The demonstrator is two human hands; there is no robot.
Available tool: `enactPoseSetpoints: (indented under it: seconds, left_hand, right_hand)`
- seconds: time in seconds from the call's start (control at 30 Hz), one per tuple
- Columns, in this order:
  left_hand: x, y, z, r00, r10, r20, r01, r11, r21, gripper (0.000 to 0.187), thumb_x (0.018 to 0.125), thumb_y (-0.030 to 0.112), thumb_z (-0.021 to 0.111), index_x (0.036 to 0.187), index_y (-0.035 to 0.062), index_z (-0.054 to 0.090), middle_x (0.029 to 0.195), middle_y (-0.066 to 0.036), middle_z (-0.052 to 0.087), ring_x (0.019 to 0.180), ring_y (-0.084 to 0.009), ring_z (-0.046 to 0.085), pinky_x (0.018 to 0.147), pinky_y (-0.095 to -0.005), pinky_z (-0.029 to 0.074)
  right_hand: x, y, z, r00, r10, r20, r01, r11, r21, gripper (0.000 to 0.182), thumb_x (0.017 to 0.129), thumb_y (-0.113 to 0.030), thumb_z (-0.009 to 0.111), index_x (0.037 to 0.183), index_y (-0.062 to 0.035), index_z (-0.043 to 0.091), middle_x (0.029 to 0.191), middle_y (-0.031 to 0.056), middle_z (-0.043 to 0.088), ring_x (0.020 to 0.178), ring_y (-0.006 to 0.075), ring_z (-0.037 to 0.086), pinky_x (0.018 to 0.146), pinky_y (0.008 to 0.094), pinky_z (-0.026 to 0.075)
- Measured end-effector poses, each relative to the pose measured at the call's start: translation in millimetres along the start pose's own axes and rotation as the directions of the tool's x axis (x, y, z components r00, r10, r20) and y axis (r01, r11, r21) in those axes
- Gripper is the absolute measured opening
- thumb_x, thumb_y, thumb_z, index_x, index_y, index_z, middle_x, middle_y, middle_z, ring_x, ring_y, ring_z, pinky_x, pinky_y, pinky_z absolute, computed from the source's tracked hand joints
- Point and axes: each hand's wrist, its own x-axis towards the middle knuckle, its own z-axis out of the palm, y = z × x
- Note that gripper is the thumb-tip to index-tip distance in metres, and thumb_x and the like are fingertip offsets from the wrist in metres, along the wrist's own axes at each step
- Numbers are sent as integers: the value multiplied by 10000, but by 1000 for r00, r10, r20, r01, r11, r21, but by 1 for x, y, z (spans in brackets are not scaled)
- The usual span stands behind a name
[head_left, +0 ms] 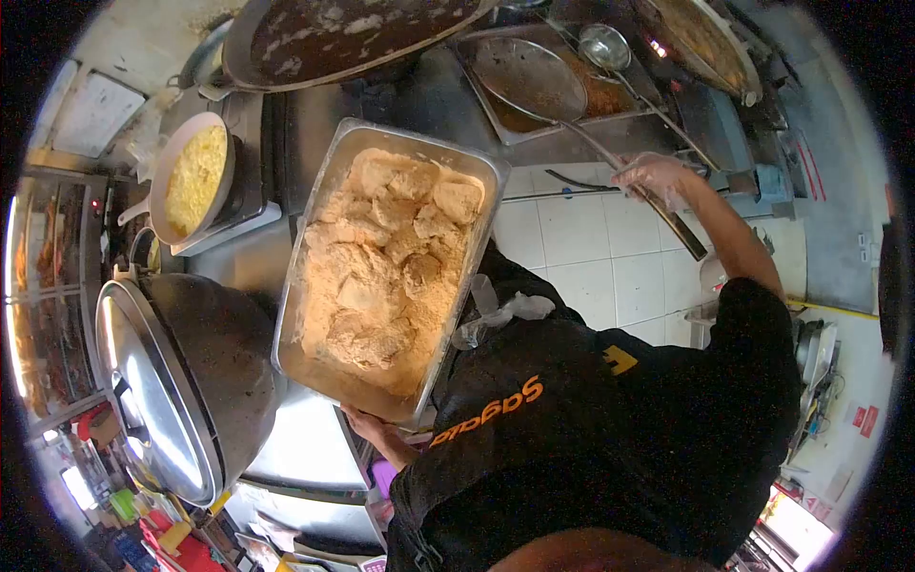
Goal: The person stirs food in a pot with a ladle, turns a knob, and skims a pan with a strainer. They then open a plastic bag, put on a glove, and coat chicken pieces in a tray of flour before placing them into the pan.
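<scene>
The metal tray [450, 334] slants just off centre toward nine o'clock, loaded with flour-coated pieces [367, 286]. The long-handled skimmer [529, 81] has its round head near twelve o'clock. The right forearm angles inward from three o'clock to the gloved right hand [658, 178] at two, fingers clenched around the skimmer's handle. At seven, the left hand [370, 426] touches the tray's lower edge; its fingers are partly hidden, their grip unclear.

A pan [160, 181] of yellow food [197, 179] sits near a big lidded pot [214, 348].
</scene>
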Motion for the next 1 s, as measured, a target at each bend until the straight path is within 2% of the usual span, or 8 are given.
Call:
enactPoseSetpoints:
  seconds: [0.1, 0.5, 0.63, 0.7, 0.77, 0.9, 0.93, 1.0]
  left_hand:
    - [2, -5, -5, 999, 45, -26, -48, 991, -124, 631, 885, 464, 378, 1268, -36, 338, 1234, -186, 420, 1053, -304, 478, 839, -389, 430]
    - [13, -10, -12, 995, -37, -93, 5, 944, -329, 576, 901, 416, 379, 1243, -47, 365, 1202, -178, 453, 1018, -290, 500, 814, -390, 445]
    - [-6, 12, 2, 991, -80, -108, 41, 948, -316, 581, 898, 426, 380, 1233, -50, 371, 1180, -173, 466, 1006, -280, 508, 802, -385, 452]
    - [-7, 15, 2, 991, -4, -136, -28, 972, -232, 584, 895, 436, 379, 1231, -42, 375, 1174, -171, 470, 1002, -282, 509, 797, -387, 453]
    - [-10, 17, 3, 985, 68, -156, -87, 989, -121, 580, 895, 439, 375, 1231, -34, 377, 1170, -166, 473, 998, -283, 511, 796, -387, 454]
    - [-16, 29, 5, 987, 64, -150, -63, 998, 9, 562, 900, 434, 361, 1233, -18, 377, 1169, -154, 481, 992, -285, 518, 805, -385, 452]
    - [-7, 17, 1, 992, -13, -126, -20, 966, -256, 537, 910, 408, 352, 1237, -17, 364, 1160, -147, 490, 990, -275, 525, 808, -378, 458]
    - [-6, 5, -4, 992, 1, -128, -36, 963, -266, 517, 915, 388, 353, 1239, -15, 358, 1156, -144, 492, 993, -276, 525, 805, -378, 461]
  right_hand:
    - [-1, -32, 8, 980, 185, 73, -197, 852, 485, 352, 731, -301, 674, 929, -62, 507, 651, 18, 525, 539, 127, 515, 475, 266, 426]
    - [18, -45, 27, 979, 205, -8, -170, 832, 528, 311, 787, -369, 605, 837, -73, 523, 693, 39, 537, 602, 125, 528, 468, 266, 414]
    - [31, -26, 18, 979, 29, -201, -37, 999, -34, 420, 813, -440, 533, 901, -29, 536, 789, 49, 572, 656, 179, 556, 520, 305, 447]
    - [35, -26, 18, 944, -153, -292, 9, 898, -440, 450, 819, -455, 508, 953, -27, 539, 844, 65, 586, 719, 220, 570, 594, 335, 468]
    - [34, -43, 18, 917, -162, -364, -169, 669, -724, 460, 824, -457, 494, 1002, -36, 539, 907, 89, 591, 807, 258, 572, 688, 366, 475]
    - [5, -174, 39, 942, -12, -335, -277, 531, -800, 442, 827, -467, 472, 1013, -73, 548, 1015, 128, 565, 953, 270, 534, 825, 400, 435]
    - [17, -174, 45, 963, -107, -249, -147, 567, -811, 443, 826, -469, 470, 1012, -73, 547, 1024, 126, 559, 958, 264, 529, 816, 402, 434]
    - [37, -186, 60, 967, -246, -63, 97, 585, -805, 443, 825, -468, 470, 1020, -77, 542, 1037, 123, 552, 963, 254, 522, 801, 405, 434]
